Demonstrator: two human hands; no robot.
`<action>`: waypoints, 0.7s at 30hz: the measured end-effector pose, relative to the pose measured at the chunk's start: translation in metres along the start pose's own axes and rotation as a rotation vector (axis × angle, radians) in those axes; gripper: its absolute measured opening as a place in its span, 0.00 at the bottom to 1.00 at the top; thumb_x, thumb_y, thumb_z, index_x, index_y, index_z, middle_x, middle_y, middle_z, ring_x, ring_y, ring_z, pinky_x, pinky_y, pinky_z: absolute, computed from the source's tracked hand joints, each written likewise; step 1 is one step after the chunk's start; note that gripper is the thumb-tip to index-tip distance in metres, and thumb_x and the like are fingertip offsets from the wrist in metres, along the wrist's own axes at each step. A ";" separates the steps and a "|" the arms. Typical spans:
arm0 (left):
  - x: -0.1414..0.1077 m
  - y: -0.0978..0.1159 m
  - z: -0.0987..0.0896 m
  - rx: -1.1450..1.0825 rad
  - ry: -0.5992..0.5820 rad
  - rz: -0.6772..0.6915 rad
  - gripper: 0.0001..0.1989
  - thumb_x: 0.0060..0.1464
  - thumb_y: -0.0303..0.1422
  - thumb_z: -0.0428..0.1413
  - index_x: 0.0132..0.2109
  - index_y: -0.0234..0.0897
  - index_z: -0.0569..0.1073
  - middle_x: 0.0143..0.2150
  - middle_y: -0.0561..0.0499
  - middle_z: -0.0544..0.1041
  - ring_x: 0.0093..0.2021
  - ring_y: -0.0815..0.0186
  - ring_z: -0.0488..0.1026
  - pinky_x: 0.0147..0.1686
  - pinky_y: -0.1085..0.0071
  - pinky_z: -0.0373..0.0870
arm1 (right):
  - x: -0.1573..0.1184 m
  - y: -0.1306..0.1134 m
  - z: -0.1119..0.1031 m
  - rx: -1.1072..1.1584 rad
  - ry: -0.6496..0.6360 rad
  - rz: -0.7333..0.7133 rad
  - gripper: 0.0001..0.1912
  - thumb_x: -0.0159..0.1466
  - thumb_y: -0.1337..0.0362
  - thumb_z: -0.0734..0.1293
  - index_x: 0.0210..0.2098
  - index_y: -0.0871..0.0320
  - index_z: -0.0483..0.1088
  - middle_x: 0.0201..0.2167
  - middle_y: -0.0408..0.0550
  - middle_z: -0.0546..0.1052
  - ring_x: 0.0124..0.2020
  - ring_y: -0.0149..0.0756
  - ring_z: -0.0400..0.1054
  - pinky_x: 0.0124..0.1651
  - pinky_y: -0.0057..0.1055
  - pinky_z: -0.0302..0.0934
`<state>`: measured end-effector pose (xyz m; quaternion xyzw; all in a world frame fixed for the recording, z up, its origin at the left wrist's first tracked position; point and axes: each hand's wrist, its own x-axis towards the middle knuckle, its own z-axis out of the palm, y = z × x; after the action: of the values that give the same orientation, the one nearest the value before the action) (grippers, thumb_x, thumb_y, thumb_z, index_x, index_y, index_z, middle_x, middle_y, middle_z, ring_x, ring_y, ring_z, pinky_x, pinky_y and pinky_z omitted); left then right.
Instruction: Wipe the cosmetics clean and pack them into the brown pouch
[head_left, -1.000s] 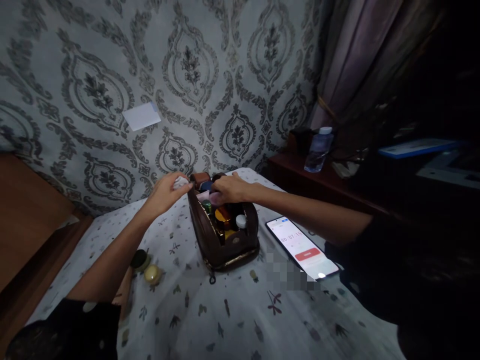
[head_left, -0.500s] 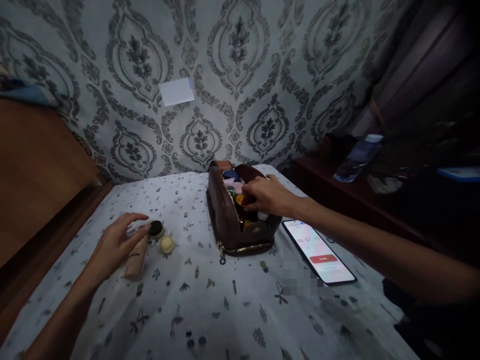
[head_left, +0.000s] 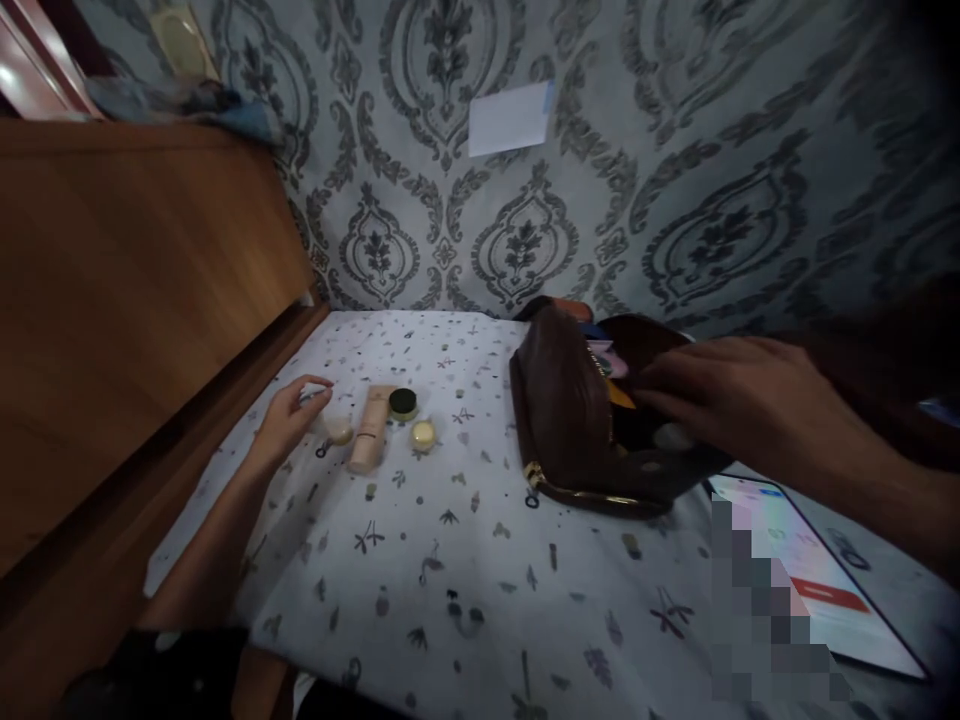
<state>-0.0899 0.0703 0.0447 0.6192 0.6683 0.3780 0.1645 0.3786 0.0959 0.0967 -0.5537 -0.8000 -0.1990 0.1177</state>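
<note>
On the patterned cloth at the left, my left hand [head_left: 289,415] is beside a small pale round item [head_left: 337,430], its thumb and finger apart at the tips; whether it touches the item is unclear. A beige tube [head_left: 370,430], a dark-lidded jar [head_left: 403,403] and a small yellow jar [head_left: 424,435] lie to its right. My right hand [head_left: 720,395] reaches over the open brown bag [head_left: 566,400], its fingers closed and blurred at the opening. What they hold is hidden. Inside the bag show an orange item [head_left: 619,396] and a pink one.
A phone [head_left: 832,595] with a lit screen lies right of the bag. A wooden panel [head_left: 142,300] stands at the left with cloth on top. Patterned wallpaper [head_left: 525,240] bears a white card [head_left: 510,120].
The view has turned left and come closer to the bag. My left hand has moved from the tube to its left side, where a pale item now shows. My right hand stays over the bag.
</note>
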 end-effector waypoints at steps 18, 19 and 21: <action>0.035 0.005 0.109 0.194 -0.343 0.444 0.19 0.57 0.33 0.52 0.54 0.33 0.72 0.47 0.41 0.73 0.51 0.53 0.70 0.54 0.55 0.66 | -0.060 -0.191 0.061 0.907 0.049 -0.335 0.05 0.65 0.72 0.63 0.36 0.59 0.71 0.34 0.52 0.77 0.39 0.40 0.70 0.41 0.35 0.68; 0.036 0.004 0.111 0.210 -0.354 0.455 0.19 0.57 0.34 0.51 0.54 0.34 0.72 0.46 0.42 0.73 0.49 0.53 0.70 0.53 0.55 0.67 | -0.060 -0.194 0.064 0.931 0.022 -0.303 0.05 0.64 0.73 0.64 0.36 0.59 0.71 0.34 0.51 0.77 0.39 0.40 0.70 0.41 0.34 0.68; 0.038 0.002 0.111 0.234 -0.366 0.481 0.19 0.58 0.36 0.51 0.53 0.35 0.72 0.43 0.43 0.72 0.47 0.53 0.71 0.51 0.55 0.67 | -0.060 -0.200 0.070 0.975 -0.005 -0.235 0.06 0.62 0.74 0.65 0.36 0.59 0.72 0.33 0.50 0.77 0.39 0.39 0.71 0.41 0.33 0.67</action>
<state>-0.0190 0.1402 -0.0179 0.8319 0.5009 0.2090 0.1156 0.2162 0.0153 -0.0281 -0.3407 -0.8572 0.1873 0.3377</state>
